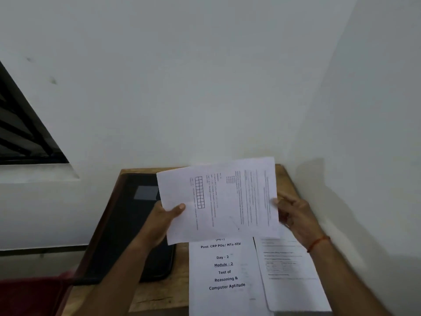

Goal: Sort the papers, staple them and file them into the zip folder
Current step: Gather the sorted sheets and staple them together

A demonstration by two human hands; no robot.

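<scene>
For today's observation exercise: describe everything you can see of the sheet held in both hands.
The sheet is thin white paper, printed in black, text running sideways and too blurred to read; a column of boxes and a long ruled line show. Held flat, tilted, above the table. The left hand pinches its left edge, thumb in front; the right hand holds its right edge. It hides the top of the cover page.

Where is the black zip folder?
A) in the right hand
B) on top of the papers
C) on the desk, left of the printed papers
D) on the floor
C: the black zip folder lies flat on the wooden desk, left of the papers; the left hand and right hand hold only a sheet.
</scene>
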